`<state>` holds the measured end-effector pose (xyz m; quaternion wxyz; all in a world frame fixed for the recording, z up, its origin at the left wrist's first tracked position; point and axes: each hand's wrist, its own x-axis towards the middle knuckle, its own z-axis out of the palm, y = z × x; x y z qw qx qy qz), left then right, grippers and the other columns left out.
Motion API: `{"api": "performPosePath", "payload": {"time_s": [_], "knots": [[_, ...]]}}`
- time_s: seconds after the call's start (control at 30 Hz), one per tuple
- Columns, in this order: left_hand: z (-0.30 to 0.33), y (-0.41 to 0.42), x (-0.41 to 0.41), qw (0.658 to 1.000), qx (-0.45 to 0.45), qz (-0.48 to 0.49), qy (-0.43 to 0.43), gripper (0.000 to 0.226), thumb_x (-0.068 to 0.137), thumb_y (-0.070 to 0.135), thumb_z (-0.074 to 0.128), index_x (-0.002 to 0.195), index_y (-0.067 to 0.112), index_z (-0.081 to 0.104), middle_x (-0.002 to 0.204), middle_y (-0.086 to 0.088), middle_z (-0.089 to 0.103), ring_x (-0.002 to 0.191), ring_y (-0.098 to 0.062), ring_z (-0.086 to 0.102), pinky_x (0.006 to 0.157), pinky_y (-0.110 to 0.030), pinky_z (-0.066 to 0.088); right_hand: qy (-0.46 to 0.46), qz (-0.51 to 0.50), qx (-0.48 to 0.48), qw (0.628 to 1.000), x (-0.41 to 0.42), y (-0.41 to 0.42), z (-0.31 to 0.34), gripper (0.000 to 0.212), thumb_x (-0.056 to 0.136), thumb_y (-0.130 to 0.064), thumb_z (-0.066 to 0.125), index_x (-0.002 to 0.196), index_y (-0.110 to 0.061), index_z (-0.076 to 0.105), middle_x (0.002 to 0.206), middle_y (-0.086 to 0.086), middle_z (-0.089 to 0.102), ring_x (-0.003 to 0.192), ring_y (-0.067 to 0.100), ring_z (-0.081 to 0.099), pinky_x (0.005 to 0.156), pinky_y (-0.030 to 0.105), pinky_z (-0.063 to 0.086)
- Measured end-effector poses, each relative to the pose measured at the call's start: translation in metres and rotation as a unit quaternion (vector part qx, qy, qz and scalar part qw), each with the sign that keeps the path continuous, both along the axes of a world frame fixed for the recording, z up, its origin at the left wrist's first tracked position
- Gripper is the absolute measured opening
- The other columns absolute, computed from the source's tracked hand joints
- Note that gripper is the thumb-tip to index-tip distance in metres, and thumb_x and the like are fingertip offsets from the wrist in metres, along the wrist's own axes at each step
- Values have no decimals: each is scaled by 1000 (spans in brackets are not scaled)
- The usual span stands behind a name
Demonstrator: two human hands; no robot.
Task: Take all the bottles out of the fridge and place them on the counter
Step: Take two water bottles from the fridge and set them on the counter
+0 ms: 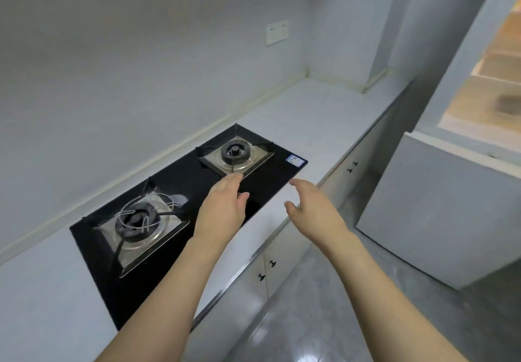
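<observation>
Both my arms reach forward over the white counter [318,119]. My left hand [222,206] hovers above the black gas hob, fingers straight and together, holding nothing. My right hand [310,206] is beside it over the counter's front edge, fingers relaxed, thumb apart, also holding nothing. A grey-white fridge [439,209] stands on the floor at the right, its door closed. No bottle shows anywhere in view.
A black two-burner gas hob [183,181] is set into the counter, a wire ring lying on its near burner [138,217]. Cabinet doors with small black knobs [270,264] run below. A wall socket [277,32] sits above the counter. Grey floor [338,305] lies between counter and fridge.
</observation>
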<state>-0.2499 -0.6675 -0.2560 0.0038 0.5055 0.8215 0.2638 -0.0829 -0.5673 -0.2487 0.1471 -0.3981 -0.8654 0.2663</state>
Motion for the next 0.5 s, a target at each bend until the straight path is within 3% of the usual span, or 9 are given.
{"api": "performPosePath", "payload": {"time_s": [0.17,0.5], "knots": [[-3,60,56,999,7,-51,3,46,98,28,54,140,14,45,140,-3,52,129,-19,47,103,-31,39,-2,-47,1,999,70,41,-5,51,97,-23,50,146,-15,36,147,4,42,129,19,45,102,27,35],[-4,151,131,990,-7,-140,-2,44,98,24,53,139,10,47,140,-6,51,128,-23,46,101,-32,38,0,-135,-22,991,149,103,-16,51,96,-24,51,145,-14,37,148,4,42,133,20,41,107,30,34]]}}
